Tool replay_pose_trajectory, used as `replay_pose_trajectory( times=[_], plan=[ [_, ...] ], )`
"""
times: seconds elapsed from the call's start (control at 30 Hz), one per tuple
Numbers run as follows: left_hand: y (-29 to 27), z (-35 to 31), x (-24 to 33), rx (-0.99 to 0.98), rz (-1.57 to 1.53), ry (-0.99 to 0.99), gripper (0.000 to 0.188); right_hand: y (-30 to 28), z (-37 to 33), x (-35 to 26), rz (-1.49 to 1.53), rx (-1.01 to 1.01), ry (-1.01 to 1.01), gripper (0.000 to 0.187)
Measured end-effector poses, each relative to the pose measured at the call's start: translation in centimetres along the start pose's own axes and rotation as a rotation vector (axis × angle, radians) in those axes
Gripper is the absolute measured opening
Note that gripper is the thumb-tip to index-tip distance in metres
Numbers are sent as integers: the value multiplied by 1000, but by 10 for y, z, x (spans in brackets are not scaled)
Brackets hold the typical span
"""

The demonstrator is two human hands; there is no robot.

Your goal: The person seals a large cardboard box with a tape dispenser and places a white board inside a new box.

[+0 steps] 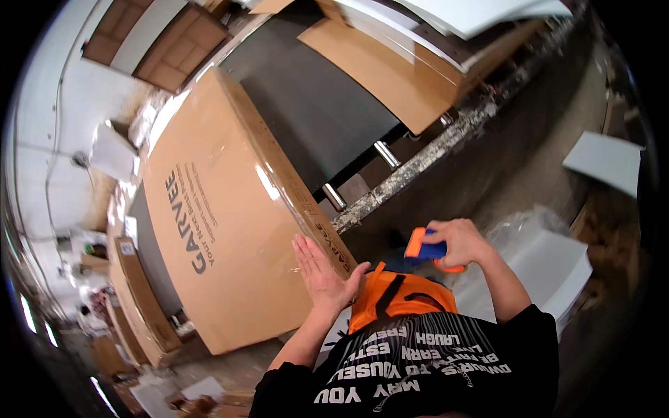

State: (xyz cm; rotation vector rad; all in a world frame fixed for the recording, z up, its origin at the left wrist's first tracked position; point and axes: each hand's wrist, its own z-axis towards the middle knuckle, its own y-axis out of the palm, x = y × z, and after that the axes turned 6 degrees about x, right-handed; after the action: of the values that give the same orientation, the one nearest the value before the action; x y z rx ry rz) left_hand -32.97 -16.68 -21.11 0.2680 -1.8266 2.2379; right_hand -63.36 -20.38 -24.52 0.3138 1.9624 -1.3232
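A large brown cardboard box (237, 230) lies on the conveyor to my left, with dark print on its broad face and shiny transparent tape along its edge. My left hand (323, 274) rests open on the box near its closest corner, the palm flat and the thumb spread away from the fingers. In my right hand (456, 242) is an orange and blue tape dispenser (426, 246), gripped with the fingers wrapped round it. It is held in front of my body, apart from the box. Part of the dispenser is hidden behind the fingers.
Beyond the box runs a dark conveyor belt (306, 97) with metal rollers and a worn rail (425, 164). An open carton (390, 70) stands farther along it. White foam sheets (540, 272) lie at my right. More boxes (139, 299) stand at the left.
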Motion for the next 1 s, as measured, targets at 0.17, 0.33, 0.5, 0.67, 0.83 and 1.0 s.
replay_pose_trajectory(
  times=[0.17,0.33,0.5,0.67,0.83,1.0],
  plan=[
    [7,81,-12,1,205,-269,119,-55,74,-38,-100,266,-203,47],
    [24,123,-31,-154,396,-624,105,-72,195,-114,-193,285,-636,51],
    [34,119,-30,-44,433,-690,97,-80,290,-235,-376,-13,-873,48],
    [30,121,-21,21,399,-838,98,-46,344,-326,-517,-216,-1084,39],
    [30,123,-17,28,370,-837,99,17,389,-309,-848,-473,-947,33],
    [23,112,-23,-53,394,-874,99,-62,370,-214,-800,-605,-980,28]
  ],
)
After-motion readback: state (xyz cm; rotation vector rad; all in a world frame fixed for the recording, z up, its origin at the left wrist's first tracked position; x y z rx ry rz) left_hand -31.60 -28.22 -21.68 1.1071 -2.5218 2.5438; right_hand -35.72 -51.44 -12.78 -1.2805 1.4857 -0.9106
